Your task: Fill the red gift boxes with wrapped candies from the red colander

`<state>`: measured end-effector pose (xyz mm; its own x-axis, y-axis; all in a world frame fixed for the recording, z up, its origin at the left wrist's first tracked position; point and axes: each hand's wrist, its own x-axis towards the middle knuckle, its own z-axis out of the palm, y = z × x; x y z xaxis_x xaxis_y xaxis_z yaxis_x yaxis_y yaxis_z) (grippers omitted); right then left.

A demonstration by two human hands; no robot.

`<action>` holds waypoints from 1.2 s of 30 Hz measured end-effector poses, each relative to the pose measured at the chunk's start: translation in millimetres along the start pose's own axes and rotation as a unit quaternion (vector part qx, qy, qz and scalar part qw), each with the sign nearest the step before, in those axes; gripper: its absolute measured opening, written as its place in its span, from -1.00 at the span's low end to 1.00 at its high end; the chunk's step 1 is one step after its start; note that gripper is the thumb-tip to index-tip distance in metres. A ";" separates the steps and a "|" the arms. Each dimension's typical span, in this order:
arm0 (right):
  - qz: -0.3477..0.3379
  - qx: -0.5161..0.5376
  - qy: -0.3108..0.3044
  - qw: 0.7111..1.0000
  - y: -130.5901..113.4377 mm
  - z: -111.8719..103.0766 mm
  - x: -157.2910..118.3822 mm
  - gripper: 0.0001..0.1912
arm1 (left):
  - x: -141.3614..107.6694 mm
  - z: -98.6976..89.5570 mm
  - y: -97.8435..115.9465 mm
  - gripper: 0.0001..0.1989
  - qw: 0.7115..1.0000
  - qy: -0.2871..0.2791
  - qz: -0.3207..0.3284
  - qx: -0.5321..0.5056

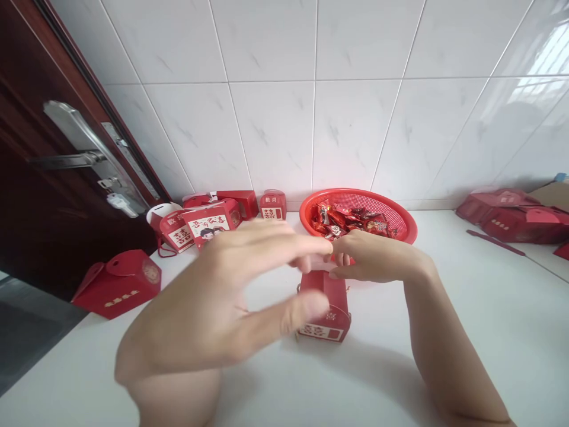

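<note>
A small red box [323,299] with a rounded top and a white label stands on the white table in front of me. My left hand [249,284] is above and to the left of it, thumb and fingers spread wide, slightly blurred, with nothing between them. Beyond the box's far end, my right hand [358,255] is bent downward by the front rim of a red plastic basket [404,219]. Wrapped candies [351,222] lie in that basket. The right fingertips are partly hidden, and whether they hold anything cannot be made out.
Several red boxes [178,228] cluster at the back left, with another red box [120,284] at the table's left edge. Folded red boxes [511,219] and a thin dark red strip [495,242] lie at the right. A tiled wall [271,130] closes the back; a door handle [84,148] is left.
</note>
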<state>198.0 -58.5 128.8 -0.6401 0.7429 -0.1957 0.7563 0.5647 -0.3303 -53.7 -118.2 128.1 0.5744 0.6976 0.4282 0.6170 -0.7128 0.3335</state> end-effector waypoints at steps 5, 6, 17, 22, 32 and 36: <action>0.022 -0.021 -0.031 0.999 -3.2 -0.1 -0.2 -0.68 | 35.1 3.9 19.5 -0.12 0.949 -0.305 -0.084 0.006; 0.025 -0.025 -0.036 0.999 -3.7 -0.1 -0.5 -0.65 | 39.0 11.7 14.3 -0.11 0.942 -0.317 -0.110 0.009; -0.007 -0.019 -0.064 0.998 -2.1 1.7 0.9 -0.74 | 62.6 40.4 -9.9 -0.31 0.902 -0.365 -0.231 0.009; -0.013 -0.013 -0.072 0.997 -0.9 2.2 2.0 -0.74 | 64.5 48.7 -14.3 -0.40 0.902 -0.371 -0.221 0.002; -0.031 -0.037 -0.088 0.995 -1.1 10.2 10.9 -0.81 | 66.5 53.5 -18.8 -0.55 0.898 -0.385 -0.212 -0.035; -0.040 -0.042 -0.079 0.995 1.6 14.6 15.6 -0.79 | 66.9 53.9 -19.8 -0.54 0.900 -0.382 -0.206 -0.037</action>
<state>187.3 -51.2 111.8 -0.7072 0.6324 -0.3161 0.7062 0.6532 -0.2731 1.6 -53.5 104.9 0.5253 0.7294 -0.4383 0.8408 -0.3656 0.3993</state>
